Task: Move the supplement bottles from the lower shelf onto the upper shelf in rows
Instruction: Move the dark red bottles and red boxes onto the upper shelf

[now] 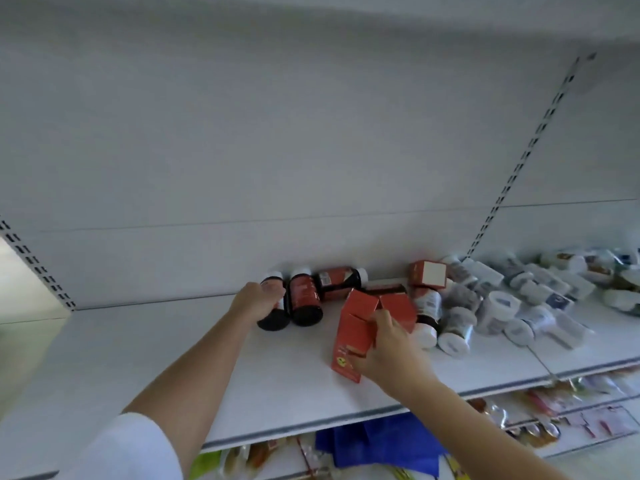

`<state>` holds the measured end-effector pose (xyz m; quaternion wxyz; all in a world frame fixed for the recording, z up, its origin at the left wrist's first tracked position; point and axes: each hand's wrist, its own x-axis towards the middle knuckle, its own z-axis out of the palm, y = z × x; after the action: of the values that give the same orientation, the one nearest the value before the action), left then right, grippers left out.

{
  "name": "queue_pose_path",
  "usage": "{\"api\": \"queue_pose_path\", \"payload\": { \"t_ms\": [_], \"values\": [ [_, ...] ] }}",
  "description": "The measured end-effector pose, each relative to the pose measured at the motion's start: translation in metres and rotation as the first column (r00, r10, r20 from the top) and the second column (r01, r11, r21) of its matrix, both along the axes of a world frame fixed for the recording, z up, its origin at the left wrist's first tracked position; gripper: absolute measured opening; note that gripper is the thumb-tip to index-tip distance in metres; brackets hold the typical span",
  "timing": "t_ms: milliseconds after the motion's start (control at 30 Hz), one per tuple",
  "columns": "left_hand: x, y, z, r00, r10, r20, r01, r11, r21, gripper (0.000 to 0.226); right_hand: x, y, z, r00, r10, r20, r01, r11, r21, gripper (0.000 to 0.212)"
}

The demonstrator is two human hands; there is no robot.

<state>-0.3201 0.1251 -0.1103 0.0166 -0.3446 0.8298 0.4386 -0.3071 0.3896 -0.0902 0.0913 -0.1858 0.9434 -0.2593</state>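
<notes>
The left hand (pixel 258 301) has its fingers curled over a dark bottle (pixel 275 322) that lies on its side near the back of the white shelf (pixel 173 358). The right hand (pixel 388 351) grips a red carton (pixel 355 327), which is tilted and has its top flaps open.

Risks, as I judge them:
- The gripped bottle touches a second red-labelled bottle (pixel 306 301) at its 3 o'clock. Both lie on their sides, so lifting one may set the other rolling toward the front edge.
- The carton is open at the top and leaning. If it tips further, whatever is inside could slide out.
- The heap of white bottles (pixel 491 306) at the carton's 3 o'clock is loose and piled. A nudge from the right forearm could send some over the edge.

A third dark bottle (pixel 341 282) lies crosswise against the back panel (pixel 277 150), and a small red box (pixel 427 273) sits at 1 o'clock from the carton. None of these stand in rows yet. I cannot tell whether this is the lower or the upper shelf.

The shelf is smooth white metal in a store fixture, with slotted uprights (pixel 519 161) at 2 o'clock. Below it are packets (pixel 554 403) and something blue (pixel 377 441).
</notes>
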Motion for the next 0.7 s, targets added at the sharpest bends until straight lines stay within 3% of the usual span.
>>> {"api": "queue_pose_path", "payload": {
  "t_ms": [167,233,300,367,433,533,600,700],
  "values": [
    [0.014,0.0,0.006,0.996,0.081,-0.028,-0.073,0.97,0.233,0.045,-0.003,0.005,0.024,1.0,0.026,0.01,-0.024,0.988,-0.154,0.063],
    [0.031,0.001,0.024,0.995,0.061,-0.081,-0.031,0.945,0.325,0.043,0.002,0.005,0.048,0.993,0.007,0.116,0.037,0.929,-0.369,0.051],
    [0.054,0.007,0.05,0.982,0.007,-0.191,0.066,0.926,0.372,0.03,0.01,0.004,0.075,0.965,0.026,0.262,0.137,0.802,-0.582,0.046],
    [0.083,0.013,0.087,0.951,-0.041,-0.307,0.148,0.932,0.332,0.011,0.024,0.002,0.105,0.944,0.076,0.32,0.18,0.696,-0.695,0.055],
    [0.118,0.018,0.129,0.902,-0.138,-0.409,0.263,0.927,0.267,0.011,0.043,-0.001,0.133,0.923,0.134,0.361,0.203,0.627,-0.752,0.056],
    [0.172,0.019,0.182,0.836,-0.253,-0.487,0.364,0.919,0.147,0.044,0.08,-0.007,0.177,0.881,0.207,0.426,0.263,0.534,-0.803,0.04],
    [0.203,0.016,0.206,0.818,-0.237,-0.525,0.365,0.918,0.154,0.063,0.108,-0.012,0.204,0.867,0.237,0.439,0.275,0.506,-0.817,0.041],
    [0.245,0.014,0.242,0.755,-0.227,-0.615,0.396,0.905,0.153,0.061,0.146,-0.021,0.241,0.875,0.271,0.401,0.247,0.461,-0.852,0.041]
  ]
}}
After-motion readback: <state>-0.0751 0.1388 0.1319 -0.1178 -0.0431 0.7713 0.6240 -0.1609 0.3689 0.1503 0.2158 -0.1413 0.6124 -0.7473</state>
